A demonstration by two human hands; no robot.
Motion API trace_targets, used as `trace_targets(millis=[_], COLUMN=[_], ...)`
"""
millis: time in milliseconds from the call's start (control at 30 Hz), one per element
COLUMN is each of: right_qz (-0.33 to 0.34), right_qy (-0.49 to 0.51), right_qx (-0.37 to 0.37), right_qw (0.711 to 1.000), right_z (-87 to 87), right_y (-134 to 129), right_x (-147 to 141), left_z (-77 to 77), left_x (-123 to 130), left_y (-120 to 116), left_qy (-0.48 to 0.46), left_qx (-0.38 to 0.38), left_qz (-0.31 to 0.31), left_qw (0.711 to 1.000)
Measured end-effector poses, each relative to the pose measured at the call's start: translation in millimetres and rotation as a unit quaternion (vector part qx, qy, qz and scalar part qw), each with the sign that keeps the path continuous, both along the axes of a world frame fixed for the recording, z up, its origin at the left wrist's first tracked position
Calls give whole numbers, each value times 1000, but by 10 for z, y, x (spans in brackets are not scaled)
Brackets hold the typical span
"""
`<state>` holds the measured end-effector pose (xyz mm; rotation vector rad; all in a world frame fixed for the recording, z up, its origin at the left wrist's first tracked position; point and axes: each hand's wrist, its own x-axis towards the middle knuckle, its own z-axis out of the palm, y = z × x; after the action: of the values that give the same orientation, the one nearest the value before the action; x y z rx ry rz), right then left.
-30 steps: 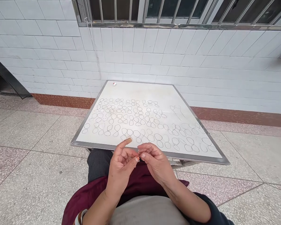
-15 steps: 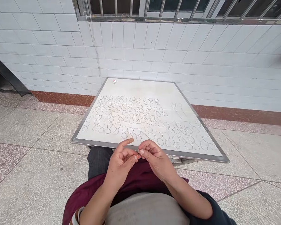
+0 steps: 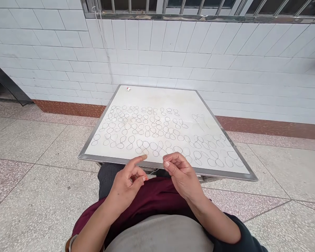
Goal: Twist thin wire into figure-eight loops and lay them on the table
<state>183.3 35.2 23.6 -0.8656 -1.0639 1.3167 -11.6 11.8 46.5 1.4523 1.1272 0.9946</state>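
My left hand (image 3: 128,183) is pinched on a tiny orange-red item (image 3: 146,178) just off the table's near edge, with its index finger stretched out. To its right, my right hand (image 3: 180,173) is closed in a pinch over the near edge. A thin pale thread (image 3: 154,171) shows between the two hands, leading toward the right fingertips. What exactly sits in the right fingertips is too small to tell. Beyond the hands lies a white table (image 3: 157,96) with a grey metal rim, bearing many thin dark loops (image 3: 143,146) in rows.
A small white and red object (image 3: 128,89) lies at the table's far left corner. Behind the table stands a white tiled wall (image 3: 173,63) with a barred window above. A cord (image 3: 105,45) hangs down the wall. My lap with dark red cloth (image 3: 152,199) is below the hands.
My hands have moved apart, the left one to the left and the right one to the right and slightly up. The thread between them now shows.
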Motion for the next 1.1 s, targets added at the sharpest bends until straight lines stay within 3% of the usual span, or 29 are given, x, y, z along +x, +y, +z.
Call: trace_targets(millis=[167, 300, 400, 600, 733, 833, 967, 1100], right_qz=[-37, -58, -37, -18, -15, -3, 16, 24], right_qy=[106, 146, 149, 158, 174, 188, 191, 165], right_qx=[-56, -67, -82, -104, -108, -111, -121, -127], right_qw=[992, 985, 985, 982, 979, 976, 974, 978], right_z=[52, 68, 60, 30, 40, 47, 33, 3], right_y=[45, 41, 12, -21, -11, -16, -40, -71], right_x=[-90, -194, -257, -309, -318, -332, -353, -372], left_z=[-141, -383, -462, -389, -419, -427, -307, -145], left_x=[-150, 43, 247, 357, 351, 383, 446, 427], left_y=[73, 54, 32, -4, -48, -50, -4, 22], left_qy=[-141, -271, -301, -292, -291, -292, -325, -335], left_qx=[-28, -19, -20, 12, 28, 34, 37, 27], left_qz=[67, 165, 174, 177, 153, 169, 210, 191], left_qw=[987, 948, 938, 940, 944, 941, 921, 922])
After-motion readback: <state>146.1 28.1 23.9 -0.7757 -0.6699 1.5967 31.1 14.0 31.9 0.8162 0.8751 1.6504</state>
